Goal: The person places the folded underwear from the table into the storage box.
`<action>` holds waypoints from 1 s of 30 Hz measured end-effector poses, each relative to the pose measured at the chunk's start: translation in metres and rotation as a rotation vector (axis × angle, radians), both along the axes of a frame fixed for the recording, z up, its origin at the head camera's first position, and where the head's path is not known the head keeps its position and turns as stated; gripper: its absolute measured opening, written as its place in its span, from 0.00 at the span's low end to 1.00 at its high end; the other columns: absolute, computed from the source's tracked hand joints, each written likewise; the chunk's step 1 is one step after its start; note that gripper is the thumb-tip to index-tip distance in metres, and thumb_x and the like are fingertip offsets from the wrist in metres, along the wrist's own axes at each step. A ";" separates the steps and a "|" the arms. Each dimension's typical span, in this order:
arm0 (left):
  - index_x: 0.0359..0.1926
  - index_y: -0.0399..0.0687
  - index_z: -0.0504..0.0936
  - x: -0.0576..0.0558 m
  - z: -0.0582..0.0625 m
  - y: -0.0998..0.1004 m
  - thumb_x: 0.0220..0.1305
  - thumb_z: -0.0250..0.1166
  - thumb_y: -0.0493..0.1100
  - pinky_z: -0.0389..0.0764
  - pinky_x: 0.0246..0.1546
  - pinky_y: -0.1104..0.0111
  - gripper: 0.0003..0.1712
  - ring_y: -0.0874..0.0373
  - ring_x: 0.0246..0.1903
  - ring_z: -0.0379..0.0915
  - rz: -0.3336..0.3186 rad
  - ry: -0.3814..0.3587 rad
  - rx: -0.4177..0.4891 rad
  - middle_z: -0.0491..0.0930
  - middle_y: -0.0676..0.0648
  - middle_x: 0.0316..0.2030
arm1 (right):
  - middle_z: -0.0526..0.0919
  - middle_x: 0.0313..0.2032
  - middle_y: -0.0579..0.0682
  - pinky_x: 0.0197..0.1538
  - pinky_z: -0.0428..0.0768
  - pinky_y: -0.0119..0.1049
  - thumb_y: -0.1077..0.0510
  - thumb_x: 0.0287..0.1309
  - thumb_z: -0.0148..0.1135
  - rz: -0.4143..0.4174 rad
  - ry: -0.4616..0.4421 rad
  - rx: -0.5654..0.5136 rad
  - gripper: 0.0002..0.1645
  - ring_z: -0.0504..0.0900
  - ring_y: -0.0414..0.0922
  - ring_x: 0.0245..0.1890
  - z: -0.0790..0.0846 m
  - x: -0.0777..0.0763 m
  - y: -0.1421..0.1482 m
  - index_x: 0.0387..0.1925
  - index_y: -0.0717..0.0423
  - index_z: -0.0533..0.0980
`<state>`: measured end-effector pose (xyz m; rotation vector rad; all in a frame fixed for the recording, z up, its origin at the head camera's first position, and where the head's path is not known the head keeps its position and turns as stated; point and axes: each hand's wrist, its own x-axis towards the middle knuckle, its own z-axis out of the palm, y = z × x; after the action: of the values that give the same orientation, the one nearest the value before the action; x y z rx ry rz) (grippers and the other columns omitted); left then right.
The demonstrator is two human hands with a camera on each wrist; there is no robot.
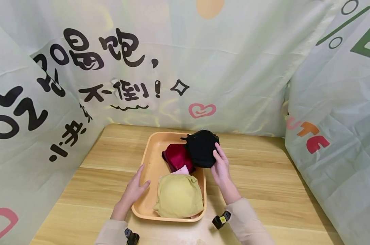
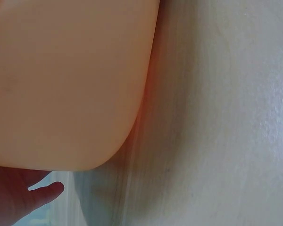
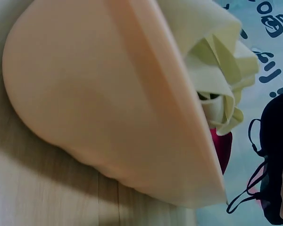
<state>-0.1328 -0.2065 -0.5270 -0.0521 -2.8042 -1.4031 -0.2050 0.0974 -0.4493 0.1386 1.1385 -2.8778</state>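
Observation:
My right hand point(image 1: 222, 170) holds a folded black bra point(image 1: 202, 149) by its right side, above the far right edge of an orange tray point(image 1: 155, 160). Thin straps dangle from the black bra point(image 3: 273, 136) in the right wrist view. Beside the tray's left rim is my left hand point(image 1: 132, 189), fingers extended and thumb spread; whether it touches the rim I cannot tell. Inside the tray, a folded yellow bra point(image 1: 180, 195) lies at the near end, and a dark red bra point(image 1: 178, 157) behind it. A bit of pink fabric point(image 1: 182, 170) shows between them, mostly hidden.
The tray stands on a wooden table point(image 1: 255, 170). Printed fabric point(image 1: 243, 68) hangs like walls behind the table and along both sides. Small black devices point(image 1: 221, 219) are worn on both wrists.

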 end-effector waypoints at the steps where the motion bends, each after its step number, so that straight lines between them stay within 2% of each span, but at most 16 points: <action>1: 0.69 0.39 0.45 0.000 0.000 0.000 0.59 0.59 0.39 0.54 0.60 0.42 0.43 0.31 0.62 0.49 0.003 0.001 0.002 0.51 0.28 0.65 | 0.48 0.70 0.52 0.54 0.71 0.24 0.66 0.65 0.44 0.006 0.001 0.006 0.31 0.64 0.37 0.62 0.000 0.000 -0.002 0.68 0.58 0.51; 11: 0.70 0.40 0.44 -0.001 0.000 -0.001 0.60 0.59 0.39 0.54 0.61 0.43 0.43 0.32 0.63 0.48 -0.003 -0.006 0.007 0.50 0.29 0.66 | 0.45 0.70 0.54 0.50 0.74 0.23 0.72 0.64 0.38 0.047 0.012 0.060 0.33 0.74 0.33 0.48 -0.003 -0.002 -0.015 0.69 0.60 0.47; 20: 0.70 0.40 0.45 -0.001 0.002 -0.001 0.59 0.59 0.39 0.53 0.61 0.44 0.43 0.32 0.63 0.48 0.008 -0.006 0.011 0.51 0.29 0.66 | 0.46 0.69 0.59 0.47 0.76 0.24 0.73 0.64 0.37 0.110 0.042 0.079 0.33 0.76 0.34 0.46 -0.005 0.000 -0.028 0.69 0.60 0.46; 30: 0.70 0.40 0.44 0.001 0.001 0.001 0.60 0.59 0.38 0.53 0.61 0.44 0.43 0.33 0.63 0.48 0.013 -0.014 0.024 0.50 0.30 0.66 | 0.48 0.68 0.58 0.46 0.77 0.25 0.72 0.65 0.35 0.170 0.004 0.121 0.32 0.76 0.35 0.45 -0.016 0.000 -0.040 0.69 0.59 0.48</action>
<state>-0.1322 -0.2059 -0.5256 -0.0236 -2.7931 -1.4402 -0.2052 0.0577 -0.4648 0.0380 1.2586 -2.6640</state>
